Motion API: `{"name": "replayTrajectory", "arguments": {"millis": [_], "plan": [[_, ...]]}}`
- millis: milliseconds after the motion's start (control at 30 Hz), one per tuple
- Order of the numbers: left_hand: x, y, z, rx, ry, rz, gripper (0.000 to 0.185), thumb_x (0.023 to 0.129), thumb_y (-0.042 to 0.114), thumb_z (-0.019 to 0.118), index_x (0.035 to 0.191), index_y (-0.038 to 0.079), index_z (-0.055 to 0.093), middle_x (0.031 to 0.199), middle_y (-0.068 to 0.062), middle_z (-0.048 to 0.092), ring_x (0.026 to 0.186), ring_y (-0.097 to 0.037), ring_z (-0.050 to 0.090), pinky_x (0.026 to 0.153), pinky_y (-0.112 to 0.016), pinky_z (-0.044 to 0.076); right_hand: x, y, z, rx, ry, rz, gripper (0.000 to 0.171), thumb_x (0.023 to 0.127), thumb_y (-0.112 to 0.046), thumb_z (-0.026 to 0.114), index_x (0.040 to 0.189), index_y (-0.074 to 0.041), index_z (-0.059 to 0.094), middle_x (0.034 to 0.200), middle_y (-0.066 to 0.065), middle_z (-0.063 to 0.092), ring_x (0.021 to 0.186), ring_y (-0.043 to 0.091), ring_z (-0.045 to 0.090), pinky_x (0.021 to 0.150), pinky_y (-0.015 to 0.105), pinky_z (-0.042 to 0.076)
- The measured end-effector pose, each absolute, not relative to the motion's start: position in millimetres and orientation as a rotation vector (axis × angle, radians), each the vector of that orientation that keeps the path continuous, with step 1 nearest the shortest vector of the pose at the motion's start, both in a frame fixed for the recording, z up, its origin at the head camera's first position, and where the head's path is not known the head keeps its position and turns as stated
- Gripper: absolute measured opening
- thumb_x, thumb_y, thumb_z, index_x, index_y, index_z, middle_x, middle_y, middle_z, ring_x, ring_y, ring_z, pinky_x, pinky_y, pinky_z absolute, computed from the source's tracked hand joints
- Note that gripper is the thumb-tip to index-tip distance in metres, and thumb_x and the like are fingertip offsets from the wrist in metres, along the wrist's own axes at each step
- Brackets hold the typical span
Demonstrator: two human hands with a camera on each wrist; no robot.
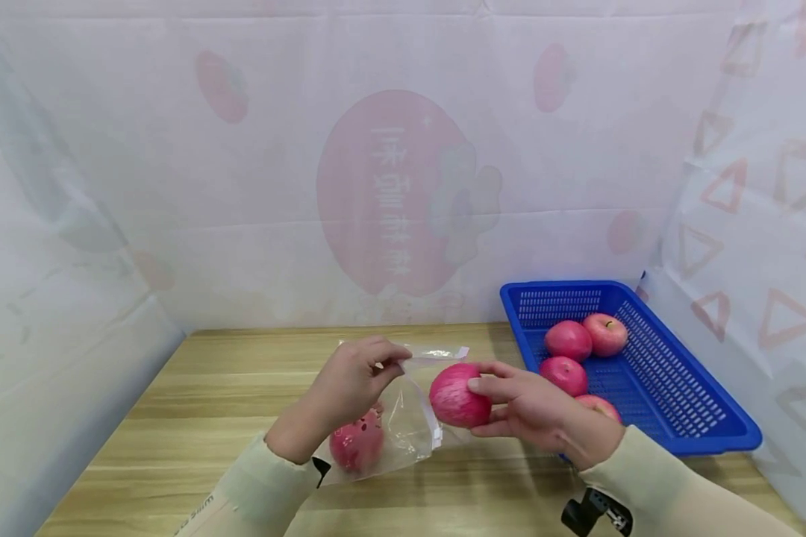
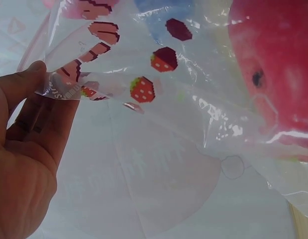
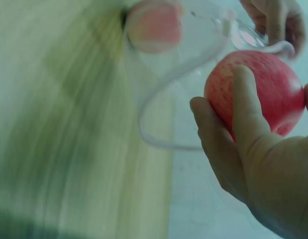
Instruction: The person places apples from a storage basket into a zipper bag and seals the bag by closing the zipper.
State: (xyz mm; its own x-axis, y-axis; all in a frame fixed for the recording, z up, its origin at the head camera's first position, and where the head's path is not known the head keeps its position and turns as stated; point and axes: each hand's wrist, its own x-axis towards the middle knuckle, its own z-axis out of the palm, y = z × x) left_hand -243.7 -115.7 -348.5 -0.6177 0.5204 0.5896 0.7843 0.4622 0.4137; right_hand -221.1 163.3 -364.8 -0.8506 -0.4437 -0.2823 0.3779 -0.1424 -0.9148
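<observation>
My left hand [image 1: 356, 384] pinches the rim of a clear plastic zip bag [image 1: 403, 421], fingers and thumb together on its edge. The bag lies on the table with its mouth spread toward the right, and strawberry prints show on its film in the left wrist view. One red apple [image 1: 357, 441] sits inside the bag, near its closed end. A second apple [image 3: 256, 92] is gripped by my right hand [image 1: 533, 406], thumb on one side and fingers around the other. It is right at the bag's mouth, close to the white zip strip [image 1: 425, 399].
A blue plastic basket [image 1: 685, 373] stands at the right with several red apples [image 1: 567, 341] along its left side. Printed white sheeting [image 1: 255, 186] encloses the wooden table [image 1: 228, 395] at the back and both sides.
</observation>
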Motion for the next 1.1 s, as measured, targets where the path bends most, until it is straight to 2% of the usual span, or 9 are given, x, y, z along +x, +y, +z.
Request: {"name": "replayTrajectory", "arguments": {"millis": [233,533,667,767,1100], "plan": [[-243,-114,-348,-1.117,-2.338,-0.958,0.019,0.086,-0.004,0.075,0.103,0.003,0.075,0.096,-0.005,0.071,0.085,-0.014,0.067,0.072,-0.025,0.057,-222,142,-375,-0.024,1.588,-2.078,0.065,0.098,-0.024,0.065,0.152,-0.005,0.034,0.136,0.028,0.044,0.107,0.042,0.059,0.088,0.049,0.054],[-243,-114,-348,-1.114,-2.339,-0.94,0.02,0.085,-0.005,0.076,0.103,0.004,0.075,0.095,-0.004,0.071,0.084,-0.014,0.067,0.072,-0.025,0.057,-225,129,-379,-0.019,1.58,-2.093,0.069,0.101,-0.028,0.059,0.154,0.0,0.024,0.134,0.031,0.049,0.107,0.041,0.06,0.092,0.047,0.052],[-243,-115,-348,-1.1,-2.343,-0.925,0.021,0.084,-0.005,0.077,0.103,0.005,0.076,0.094,-0.002,0.071,0.083,-0.013,0.066,0.072,-0.025,0.057,-225,128,-378,-0.019,1.509,-2.098,0.067,0.104,-0.026,0.052,0.153,0.003,0.019,0.139,0.039,0.043,0.119,0.047,0.054,0.098,0.049,0.048],[-243,-116,-348,-1.095,-2.338,-0.922,0.022,0.084,-0.005,0.077,0.103,0.005,0.076,0.094,0.0,0.07,0.082,-0.012,0.066,0.071,-0.025,0.057,-226,128,-378,-0.024,1.466,-2.099,0.061,0.105,-0.022,0.049,0.152,0.005,0.021,0.146,0.039,0.035,0.129,0.046,0.046,0.101,0.051,0.044],[-243,-118,-346,-1.094,-2.326,-0.917,0.02,0.085,-0.004,0.076,0.102,0.006,0.076,0.093,0.001,0.07,0.079,-0.01,0.065,0.071,-0.024,0.056,-225,129,-378,-0.093,1.474,-2.064,0.058,0.105,-0.022,0.047,0.151,0.006,0.027,0.149,0.033,0.035,0.135,0.045,0.038,0.104,0.051,0.042]]}}
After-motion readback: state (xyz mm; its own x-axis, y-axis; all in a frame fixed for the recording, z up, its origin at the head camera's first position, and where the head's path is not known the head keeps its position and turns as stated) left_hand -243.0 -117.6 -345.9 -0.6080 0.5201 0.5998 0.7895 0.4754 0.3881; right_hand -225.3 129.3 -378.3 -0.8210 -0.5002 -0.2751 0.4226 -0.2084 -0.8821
